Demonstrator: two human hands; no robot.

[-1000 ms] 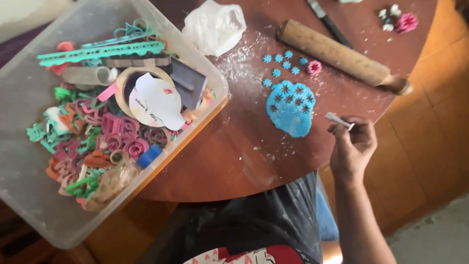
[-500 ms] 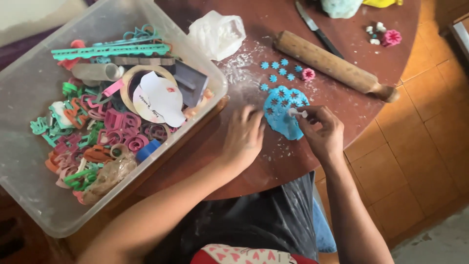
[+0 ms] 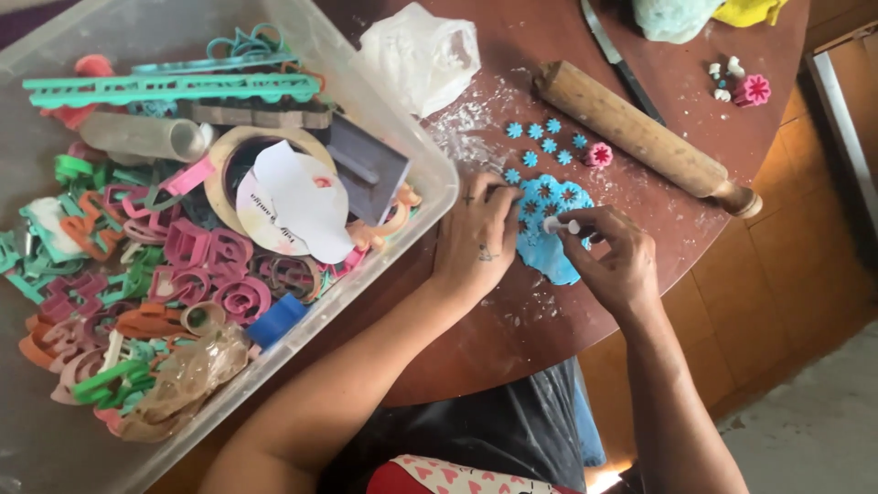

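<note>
Blue fondant cut on a round wooden counter [image 3: 549, 348].

A clear plastic bin [image 3: 430, 174] of cutters is seen at 9 o'clock; the soft, flat blue sheet [image 3: 549, 256] is pressed by the flattened left hand [image 3: 476, 242], while a small white plunger cutter [image 3: 560, 224] is pinched in the right hand [image 3: 617, 261] near the counter's 4 o'clock edge.

— What does the person have on their arms?

— Nothing at all: both forearms are bare to the elbow, with no sleeves, watch or bangles in view.

— Any marks on the hands?

— The left hand [image 3: 477, 240] carries small dark tattoos, one on its back near the wrist and a little cross-like one by a knuckle. The right hand [image 3: 615, 261] shows none that I can make out.

— And the clothes?

— A dark, slightly shiny garment over the lap, with a red cloth patterned in pale hearts at the bottom edge
</note>
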